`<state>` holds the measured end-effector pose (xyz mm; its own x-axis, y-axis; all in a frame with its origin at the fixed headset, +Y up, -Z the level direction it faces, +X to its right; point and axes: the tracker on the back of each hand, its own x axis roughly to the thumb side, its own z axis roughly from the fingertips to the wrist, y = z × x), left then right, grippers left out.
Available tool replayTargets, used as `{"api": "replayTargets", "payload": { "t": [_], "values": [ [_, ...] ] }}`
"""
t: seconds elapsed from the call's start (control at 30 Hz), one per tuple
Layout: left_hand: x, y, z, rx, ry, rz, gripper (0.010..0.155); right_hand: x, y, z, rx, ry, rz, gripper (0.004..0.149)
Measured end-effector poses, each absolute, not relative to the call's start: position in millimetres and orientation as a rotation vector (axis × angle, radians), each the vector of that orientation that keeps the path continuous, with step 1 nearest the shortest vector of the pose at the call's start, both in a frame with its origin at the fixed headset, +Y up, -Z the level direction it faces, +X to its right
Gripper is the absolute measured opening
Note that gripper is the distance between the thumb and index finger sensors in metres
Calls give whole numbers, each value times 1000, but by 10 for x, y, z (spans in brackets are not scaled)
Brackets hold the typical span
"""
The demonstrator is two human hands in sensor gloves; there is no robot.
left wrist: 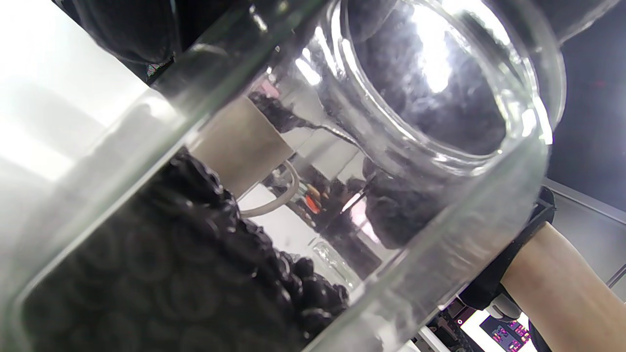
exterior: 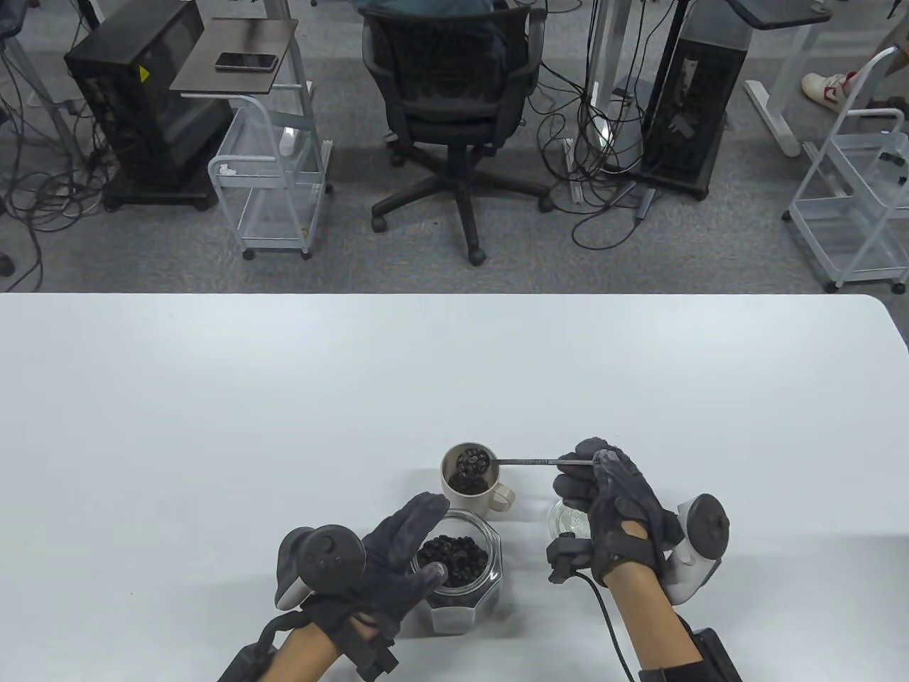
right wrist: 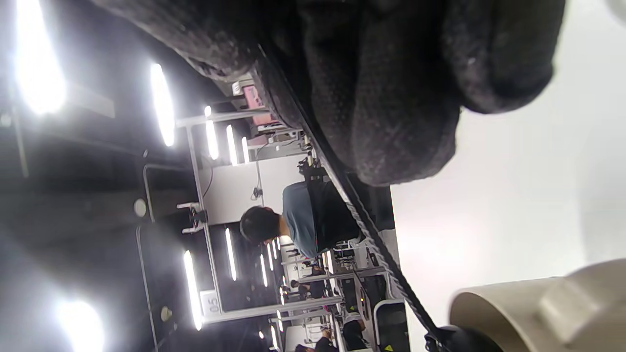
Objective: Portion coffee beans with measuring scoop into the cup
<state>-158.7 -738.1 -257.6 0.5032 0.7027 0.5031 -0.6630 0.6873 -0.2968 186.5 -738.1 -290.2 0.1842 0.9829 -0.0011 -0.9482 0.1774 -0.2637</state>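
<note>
The jar (exterior: 460,565) stands before the cup (exterior: 469,483), scoop (exterior: 474,460) over the cup.

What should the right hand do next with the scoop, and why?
Probably tip the scoop so that its beans drop into the cup. The right hand pinches the handle, and the loaded bowl sits over the cup's mouth. The left hand holds the jar.

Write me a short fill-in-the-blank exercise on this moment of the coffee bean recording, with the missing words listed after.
1. The right hand holds the scoop by its ____.
2. The bowl of the scoop, loaded with beans, sits over the ____.
3. The left hand steadies the glass ____ of beans.
4. The cup's handle points toward the person's ____ side.

Missing words: handle; cup; jar; right
</note>
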Motion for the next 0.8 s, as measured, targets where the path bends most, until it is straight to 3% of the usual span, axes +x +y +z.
{"api": "replayTargets", "payload": {
  "t": [0.17, 0.43, 0.8],
  "values": [
    [-1588, -7381, -2576, -69, -639, 826, 88, 1697, -7263, -2920, -7, -249, 1637, 43],
    [-1587, -7383, -2577, -69, -638, 826, 88, 1325, -6968, -2834, 614, -377, 2104, 44],
    [-1588, -7384, -2578, -70, -638, 827, 87, 1313, -6925, -2802, 648, -419, 2091, 43]
  ]
}}
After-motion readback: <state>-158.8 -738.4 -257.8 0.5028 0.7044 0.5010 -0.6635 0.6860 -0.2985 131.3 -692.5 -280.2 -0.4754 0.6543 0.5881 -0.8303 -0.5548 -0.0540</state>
